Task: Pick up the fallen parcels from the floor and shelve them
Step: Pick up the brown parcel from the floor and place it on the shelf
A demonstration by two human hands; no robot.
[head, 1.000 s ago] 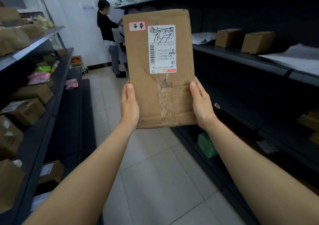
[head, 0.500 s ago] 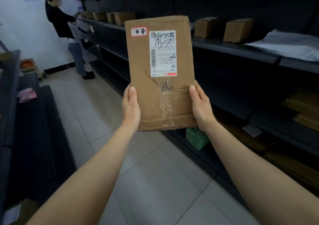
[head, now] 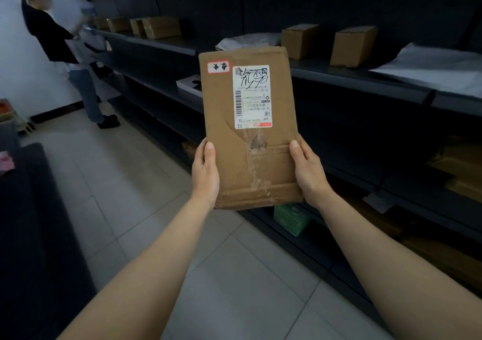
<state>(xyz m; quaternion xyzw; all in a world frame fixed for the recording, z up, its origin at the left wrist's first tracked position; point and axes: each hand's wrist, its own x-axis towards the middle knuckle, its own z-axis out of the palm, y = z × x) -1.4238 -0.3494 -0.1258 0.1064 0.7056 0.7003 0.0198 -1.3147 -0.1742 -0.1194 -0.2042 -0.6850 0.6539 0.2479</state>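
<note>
- The left hand (head: 206, 172) clasps the lower left edge of the flat brown cardboard parcel (head: 250, 131), thumb laid up the front face and the fingers hidden behind it.
- The parcel stands upright between the two hands, held out at arm's length over the pale tiled floor (head: 221, 274), its white shipping label (head: 251, 96) and small red-bordered sticker (head: 218, 66) facing the wearer.
- The right hand (head: 309, 172) mirrors the left on the lower right edge, thumb on the front, so the parcel is pressed between both palms.
- By my reckoning the picking-up is done and this is the carry: the parcel is off the floor and not yet shelved.
- Beyond the right hand runs the dark metal shelf (head: 352, 75), carrying two small brown cardboard boxes (head: 352, 46) and a pale plastic mailer (head: 430, 68).
- The next move calls for choosing a bare stretch there, tilting the parcel flat or standing it on edge, then sliding it in without nudging the boxes.
</note>
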